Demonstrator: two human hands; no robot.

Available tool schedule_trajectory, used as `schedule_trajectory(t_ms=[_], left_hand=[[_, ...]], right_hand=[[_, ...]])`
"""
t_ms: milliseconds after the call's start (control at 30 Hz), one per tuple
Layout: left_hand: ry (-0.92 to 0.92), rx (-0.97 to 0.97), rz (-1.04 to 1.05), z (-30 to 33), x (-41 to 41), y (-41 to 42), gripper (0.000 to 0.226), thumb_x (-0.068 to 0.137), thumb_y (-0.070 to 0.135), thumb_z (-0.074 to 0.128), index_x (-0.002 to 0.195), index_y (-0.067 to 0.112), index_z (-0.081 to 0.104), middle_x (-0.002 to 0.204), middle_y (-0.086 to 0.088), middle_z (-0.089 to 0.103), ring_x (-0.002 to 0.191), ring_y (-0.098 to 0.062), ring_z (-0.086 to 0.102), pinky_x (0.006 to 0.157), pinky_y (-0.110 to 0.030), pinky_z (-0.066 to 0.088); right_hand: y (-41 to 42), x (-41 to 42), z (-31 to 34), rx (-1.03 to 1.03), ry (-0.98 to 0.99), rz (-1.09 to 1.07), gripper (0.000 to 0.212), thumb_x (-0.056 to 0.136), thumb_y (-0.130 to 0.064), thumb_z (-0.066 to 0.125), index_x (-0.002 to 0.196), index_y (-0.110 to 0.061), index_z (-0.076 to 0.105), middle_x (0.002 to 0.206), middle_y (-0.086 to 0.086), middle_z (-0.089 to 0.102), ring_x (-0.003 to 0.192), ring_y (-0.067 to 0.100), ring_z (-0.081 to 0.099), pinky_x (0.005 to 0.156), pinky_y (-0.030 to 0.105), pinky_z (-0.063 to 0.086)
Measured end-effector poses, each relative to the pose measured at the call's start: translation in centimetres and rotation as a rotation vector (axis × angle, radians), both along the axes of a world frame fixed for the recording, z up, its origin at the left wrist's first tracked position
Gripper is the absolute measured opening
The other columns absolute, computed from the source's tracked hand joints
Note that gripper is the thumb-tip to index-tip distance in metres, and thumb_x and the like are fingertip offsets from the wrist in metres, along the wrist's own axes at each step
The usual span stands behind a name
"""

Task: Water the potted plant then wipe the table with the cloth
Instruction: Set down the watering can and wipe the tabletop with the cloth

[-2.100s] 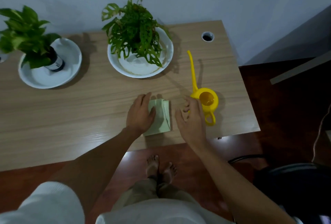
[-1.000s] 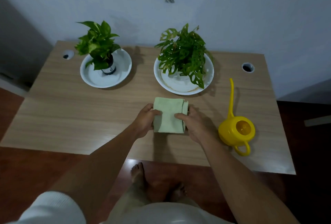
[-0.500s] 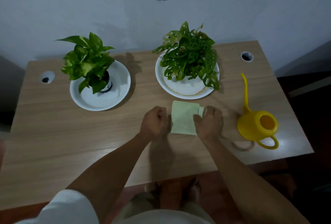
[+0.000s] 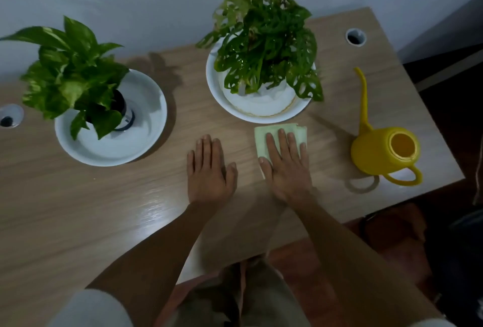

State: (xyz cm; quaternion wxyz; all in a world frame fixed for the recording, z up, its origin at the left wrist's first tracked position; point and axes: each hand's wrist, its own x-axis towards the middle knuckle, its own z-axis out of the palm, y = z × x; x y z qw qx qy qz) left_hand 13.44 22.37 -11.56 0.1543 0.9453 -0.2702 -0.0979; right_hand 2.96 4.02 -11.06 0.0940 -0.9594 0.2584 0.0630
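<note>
The right hand (image 4: 286, 167) lies flat, fingers spread, pressing the folded cloth (image 4: 281, 138) onto the table (image 4: 104, 209); its grip is wide, not closed on it. The left hand (image 4: 209, 170) rests palm-down, also open, on bare wood beside it. Open room stretches left and toward the near edge. Two plants (image 4: 264, 36) (image 4: 70, 68) stand in two white dishes (image 4: 261, 115) (image 4: 112, 149) behind; one yellow can (image 4: 381, 151) sits near the right edge.
</note>
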Motion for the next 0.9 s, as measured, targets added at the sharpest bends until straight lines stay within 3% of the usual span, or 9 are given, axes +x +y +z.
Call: schedule_trajectory(t_ms=[200,367,500,600,700,900], left_hand=[[-0.009,0.057,0.013,0.5,-0.1,-0.4,0.076,0.104,0.053,0.033,0.165,0.014,0.011,0.174,-0.008,0.002,0.161,-0.023,-0.005,0.13,-0.049,-0.001],[-0.021,0.076,0.015,0.4,-0.1,-0.5,0.077,0.103,0.052,0.036,0.164,0.013,0.013,0.174,-0.01,0.005,0.162,-0.024,-0.003,0.13,-0.051,0.002],[-0.045,0.121,0.0,0.2,-0.1,-0.5,0.078,0.103,0.051,0.038,0.164,0.009,0.014,0.174,-0.013,0.005,0.162,-0.027,-0.001,0.129,-0.054,0.004],[-0.086,0.126,-0.069,0.3,0.0,-1.6,0.079,0.102,0.046,0.042,0.164,0.005,0.013,0.174,-0.014,0.004,0.162,-0.027,-0.001,0.129,-0.053,0.004],[-0.09,0.063,0.005,0.5,-0.3,-3.5,0.082,0.1,0.042,0.05,0.162,0.001,0.017,0.172,-0.016,0.011,0.161,-0.029,0.005,0.13,-0.05,0.009],[-0.042,0.06,0.028,0.2,-0.4,-4.4,0.084,0.103,0.049,0.043,0.164,0.004,0.007,0.174,-0.013,0.0,0.161,-0.025,-0.005,0.131,-0.047,0.002]], right_hand=[[-5.5,2.2,0.3,0.009,0.066,-0.193,0.065,0.106,-0.056,0.008,0.165,-0.029,0.002,0.173,0.003,-0.003,0.159,0.022,-0.008,0.127,0.052,-0.006],[-3.0,2.9,-0.4,0.005,0.016,-0.32,0.063,0.107,-0.05,0.014,0.165,-0.024,0.006,0.173,0.007,0.001,0.16,0.026,-0.003,0.127,0.057,-0.001],[0.3,1.3,-0.5,0.027,-0.01,-0.212,0.064,0.107,-0.05,0.02,0.165,-0.026,0.009,0.173,0.006,0.003,0.16,0.026,-0.001,0.127,0.055,-0.001],[-3.2,1.7,-0.3,0.011,-0.004,-0.325,0.063,0.107,-0.049,0.018,0.165,-0.027,0.011,0.173,0.005,0.006,0.16,0.026,0.002,0.126,0.057,0.002],[-8.9,3.9,-0.2,0.021,-0.011,-0.451,0.062,0.107,-0.048,0.018,0.165,-0.026,0.012,0.173,0.007,0.007,0.159,0.028,0.004,0.125,0.06,0.003],[-18.7,8.3,-1.2,-0.026,0.012,-0.359,0.062,0.109,-0.052,0.024,0.165,-0.033,0.004,0.173,0.002,0.0,0.16,0.027,-0.001,0.126,0.056,-0.001]])
